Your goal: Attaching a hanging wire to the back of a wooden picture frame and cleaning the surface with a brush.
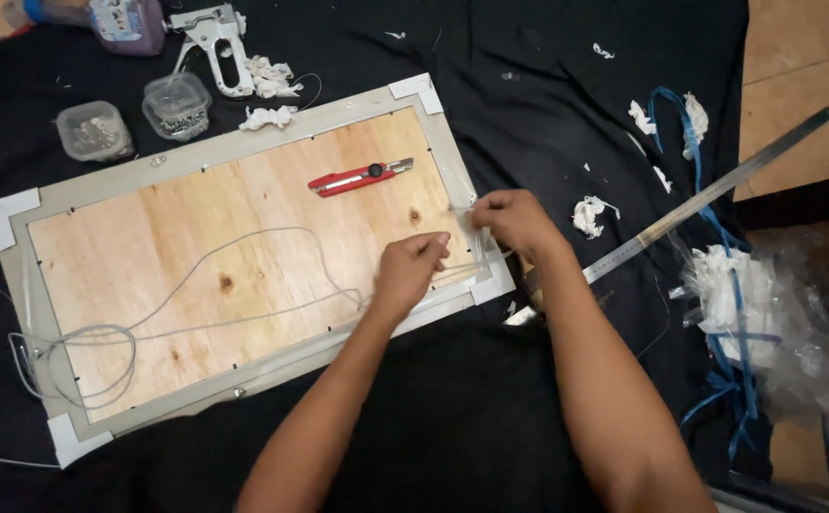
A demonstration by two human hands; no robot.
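A picture frame lies face down on black cloth, its plywood back up, with white corner guards. A thin grey wire loops across the plywood toward the frame's right end. My left hand pinches the wire near the right edge of the plywood. My right hand is closed on the wire or a clear strip at the frame's right rail; which one is hard to tell. A red utility knife rests on the plywood above my hands.
A long steel ruler lies diagonally to the right. Two small clear tubs of hardware and a metal staple gun sit at the top left. Crumpled white scraps, blue straps and clear plastic wrap litter the right side.
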